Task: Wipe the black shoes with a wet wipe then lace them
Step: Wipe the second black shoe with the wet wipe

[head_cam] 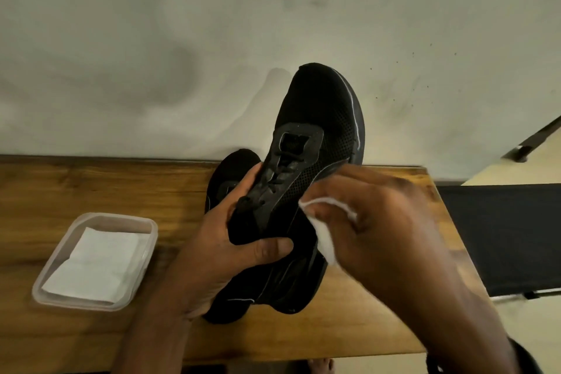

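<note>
My left hand (224,246) grips a black shoe (321,121) around its tongue and collar, holding it up over the table with the toe pointing away from me. A white wet wipe (326,223) is bunched in my right hand (379,215), which presses it against the shoe's right side. This hand looks blurred. The second black shoe (226,179) lies on the table (91,185) behind and under the held one, mostly hidden. Laces show at the held shoe's eyelets.
A clear plastic tray (91,264) with folded white wipes sits on the wooden table at the left. A pale wall rises behind the table. A black seat or bench (501,237) stands to the right of the table edge.
</note>
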